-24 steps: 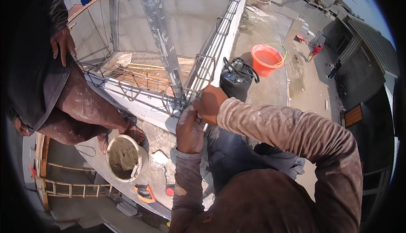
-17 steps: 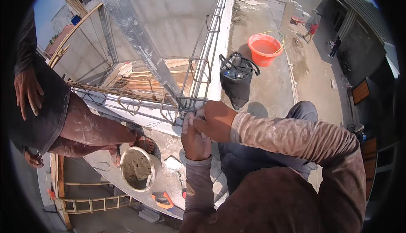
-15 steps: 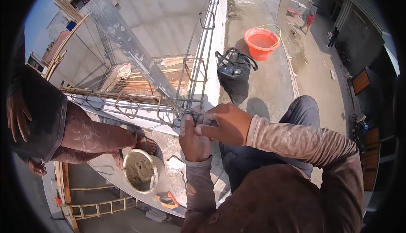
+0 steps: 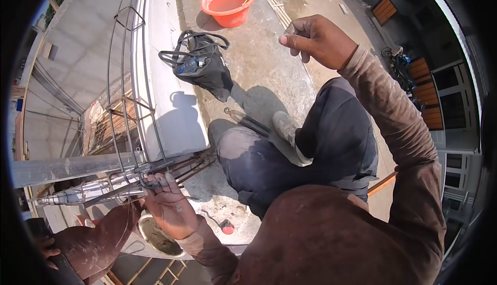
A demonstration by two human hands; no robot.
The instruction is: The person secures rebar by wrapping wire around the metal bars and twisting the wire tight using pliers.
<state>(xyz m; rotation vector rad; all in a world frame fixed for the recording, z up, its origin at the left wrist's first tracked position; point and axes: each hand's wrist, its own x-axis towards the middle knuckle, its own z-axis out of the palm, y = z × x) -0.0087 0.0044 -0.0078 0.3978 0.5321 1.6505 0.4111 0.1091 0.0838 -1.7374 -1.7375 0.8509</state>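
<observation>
My left hand (image 4: pixel 173 207) is palm up at the corner of the steel rebar cage (image 4: pixel 127 114), its fingertips curled round the bars where they cross. My right hand (image 4: pixel 323 41) is raised at the upper right, away from the bars, with thumb and fingers pinched together; whatever lies between them is too small to make out. Pincers (image 4: pixel 248 122) with dark handles lie on the concrete beside my knee. A black bag (image 4: pixel 204 67) holding a bottle stands next to the white wall (image 4: pixel 173 114).
An orange-red bucket (image 4: pixel 228 5) of liquid stands beyond the bag. At the lower left are a mortar bucket (image 4: pixel 158 236) and a co-worker's leg (image 4: pixel 98 243). A red round object (image 4: pixel 227 228) lies near the ledge. A grey beam (image 4: pixel 72 168) crosses the left side.
My right hand has left the rebar corner and moved up and right, while my left hand remains there. The view has turned right, bringing the pincers into sight.
</observation>
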